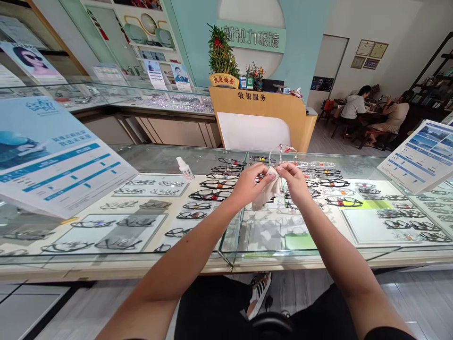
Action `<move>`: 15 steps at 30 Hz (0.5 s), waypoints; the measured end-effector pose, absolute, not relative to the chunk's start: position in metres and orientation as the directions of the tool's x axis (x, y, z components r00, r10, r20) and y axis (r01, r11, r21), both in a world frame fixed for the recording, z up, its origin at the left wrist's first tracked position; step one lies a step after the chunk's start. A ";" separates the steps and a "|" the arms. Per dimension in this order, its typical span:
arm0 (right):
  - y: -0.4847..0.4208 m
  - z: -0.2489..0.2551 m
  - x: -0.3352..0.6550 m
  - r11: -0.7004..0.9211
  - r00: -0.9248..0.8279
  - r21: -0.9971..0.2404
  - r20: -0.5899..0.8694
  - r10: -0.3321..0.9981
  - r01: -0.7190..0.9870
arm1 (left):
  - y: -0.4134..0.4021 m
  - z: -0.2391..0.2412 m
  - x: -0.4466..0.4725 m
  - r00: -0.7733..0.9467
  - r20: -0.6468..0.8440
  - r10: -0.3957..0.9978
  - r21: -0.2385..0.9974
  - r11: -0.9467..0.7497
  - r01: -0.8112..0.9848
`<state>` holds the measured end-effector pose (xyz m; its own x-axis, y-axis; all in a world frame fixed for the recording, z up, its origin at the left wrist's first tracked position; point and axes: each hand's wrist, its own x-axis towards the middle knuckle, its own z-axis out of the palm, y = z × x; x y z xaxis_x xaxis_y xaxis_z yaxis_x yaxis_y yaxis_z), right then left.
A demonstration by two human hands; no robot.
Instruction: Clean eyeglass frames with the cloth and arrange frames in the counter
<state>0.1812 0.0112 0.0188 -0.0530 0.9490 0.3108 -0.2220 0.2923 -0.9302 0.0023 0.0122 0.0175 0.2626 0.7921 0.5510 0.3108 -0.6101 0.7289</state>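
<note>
Above the glass display counter, my left hand (255, 182) is closed on a pale cleaning cloth (264, 194), whose loose end hangs below the fingers. My right hand (292, 178) pinches a pair of thin-framed eyeglasses (282, 150), held up with the clear rims pointing away from me. Both sets of fingertips meet where the cloth touches the glasses; the exact grip there is partly hidden. A small white spray bottle (184, 168) stands upright on the glass, left of my hands.
Rows of eyeglass frames (214, 194) lie inside the glass counter (198, 153). Folded information cards stand on it at the left (60, 160) and right (421, 156). Beyond is a wooden cashier desk (307, 127) with a plant (221, 54). Two people sit at a table far right.
</note>
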 end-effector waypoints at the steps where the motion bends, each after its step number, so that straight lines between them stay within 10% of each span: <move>1: 0.011 0.019 0.181 0.290 -0.056 -0.929 0.310 0.949 -0.230 | 0.013 0.017 0.002 0.222 0.540 0.812 0.757 -0.584 0.293; 15: 0.016 0.010 0.177 0.315 0.056 -0.924 0.310 0.949 -0.216 | 0.016 0.010 0.006 0.294 0.628 0.720 0.669 -0.693 0.270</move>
<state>0.1773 0.0155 0.0095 0.0561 0.9491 0.3100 -0.2162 0.3147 -0.9242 0.0057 0.0158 0.0102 0.2942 0.7205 0.6280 0.2699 -0.6930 0.6685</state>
